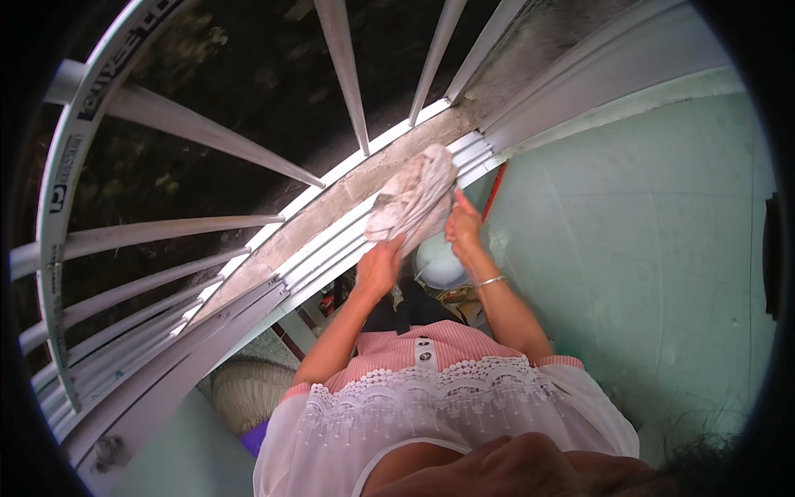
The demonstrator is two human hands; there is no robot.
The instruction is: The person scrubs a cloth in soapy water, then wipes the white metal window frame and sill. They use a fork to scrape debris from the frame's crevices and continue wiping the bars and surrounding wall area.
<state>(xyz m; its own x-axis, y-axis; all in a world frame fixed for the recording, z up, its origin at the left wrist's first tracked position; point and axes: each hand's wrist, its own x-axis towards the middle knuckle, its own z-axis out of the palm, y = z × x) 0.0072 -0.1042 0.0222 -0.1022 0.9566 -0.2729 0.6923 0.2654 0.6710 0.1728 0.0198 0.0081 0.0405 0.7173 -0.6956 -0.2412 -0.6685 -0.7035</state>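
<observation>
A crumpled, stained whitish cloth [417, 192] lies bunched over the white sliding-window track [335, 237], towards the track's right end. My left hand [380, 267] grips the cloth's lower left edge, its fingers partly hidden by the folds. On the cloth's right side is my right hand [463, 223], slightly blurred, its fingers closed at the cloth's edge and a bracelet at the wrist. Part of the track's grooves is hidden beneath the cloth.
White metal security bars [348, 81] stand beyond a rough concrete sill [298, 230]. At left is the sliding window frame [180, 354]. Green tiled wall [627, 217] rises on the right. Below the track are a pale rounded basin-like object [440, 264] and a red strip [494, 192].
</observation>
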